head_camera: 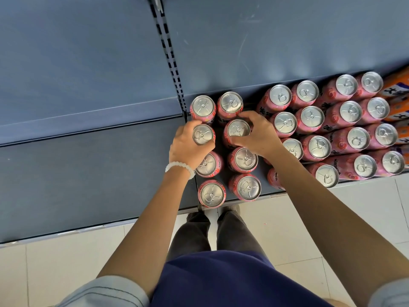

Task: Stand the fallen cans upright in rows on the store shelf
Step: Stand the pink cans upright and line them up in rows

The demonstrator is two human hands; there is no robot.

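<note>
Both hands clamp cans from above on the shelf (pixel 223 138): our left hand (pixel 188 147) grips one can (pixel 202 134), our right hand (pixel 259 134) its neighbour (pixel 238 129), fingers round the rims, probably to square two upright rows.

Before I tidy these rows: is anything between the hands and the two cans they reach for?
Nothing visible. The left hand already grips one can, the right hand another can; both stand upright.

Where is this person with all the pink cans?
Probably a shop. Many matching pink cans stand in rows on a grey metal shelf, beside orange packages, and the floor is tiled.
</note>
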